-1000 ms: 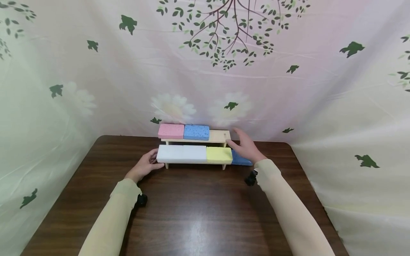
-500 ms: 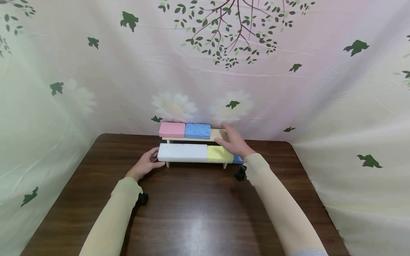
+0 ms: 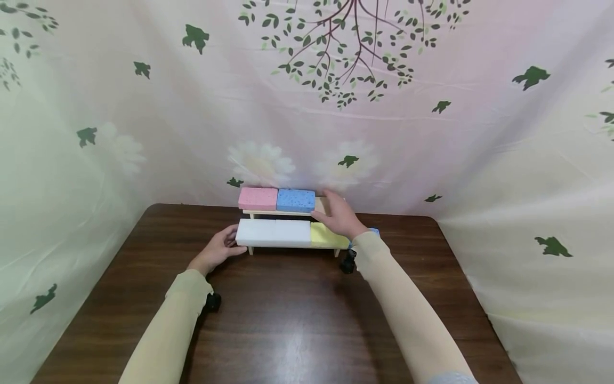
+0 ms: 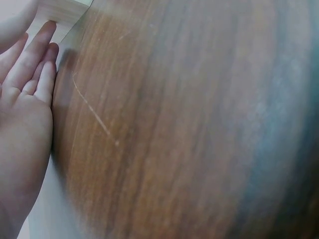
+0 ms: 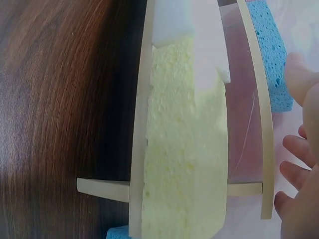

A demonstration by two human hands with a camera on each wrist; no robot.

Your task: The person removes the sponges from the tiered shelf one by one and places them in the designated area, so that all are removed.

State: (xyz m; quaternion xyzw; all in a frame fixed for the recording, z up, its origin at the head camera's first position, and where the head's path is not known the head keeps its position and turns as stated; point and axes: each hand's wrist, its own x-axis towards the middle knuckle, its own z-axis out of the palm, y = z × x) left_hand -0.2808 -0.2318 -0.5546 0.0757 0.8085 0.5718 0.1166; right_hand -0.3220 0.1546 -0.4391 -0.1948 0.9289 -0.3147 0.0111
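Two small pale-wood stands, one behind the other, face me. The front stand (image 3: 251, 250) carries white blocks (image 3: 272, 232) and a yellow sponge (image 3: 321, 235) in a row. On the back stand (image 3: 320, 205) sit a pink sponge (image 3: 258, 199) and a blue sponge (image 3: 296, 200), side by side. My left hand (image 3: 218, 250) touches the front stand's left end, thumb at its front corner; in the left wrist view its fingers (image 4: 37, 62) extend against the wood. My right hand (image 3: 341, 214) reaches over the yellow sponge, thumb right at the blue sponge's right end, other fingers extended behind.
Another blue piece (image 3: 374, 231) lies beyond the front stand's right end, mostly hidden by my right wrist. The dark wooden table (image 3: 288, 314) stretches toward me. A printed cloth (image 3: 307, 133) hangs close behind the back stand and along both sides.
My right hand has moved left along the back stand, from its right end up to the blue sponge. The left hand has stayed at the front stand's left end.
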